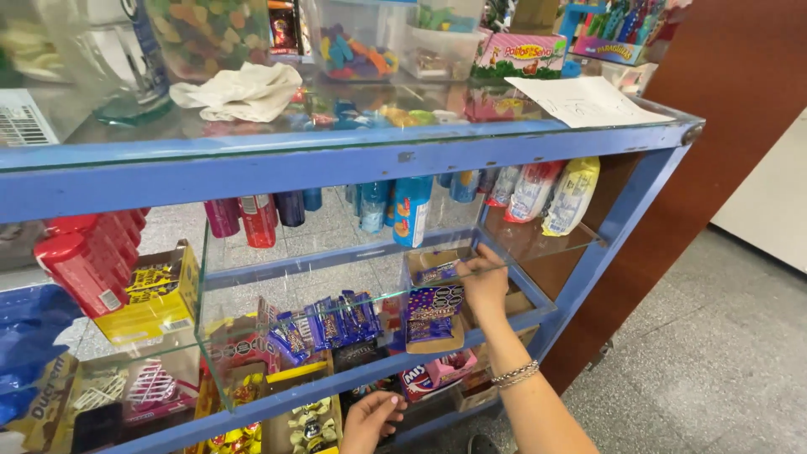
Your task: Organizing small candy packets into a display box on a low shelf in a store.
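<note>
Blue glass counter (353, 168) | right hand (483, 282) grip closed on purple box (433, 307) | left hand (370, 420) open

The left hand (368, 420) is cut off at the wrist by the near edge, its fingers (392, 404) partly hidden behind the blue shelf rail (277, 402). The right hand (485, 284) covers part of the purple candy box (433, 309). At the far left, the blue bag (25, 336) runs out of view.

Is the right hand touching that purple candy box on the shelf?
Touching. The head view shows the right hand with fingers curled over the purple candy box's upper right edge, no gap.
</note>
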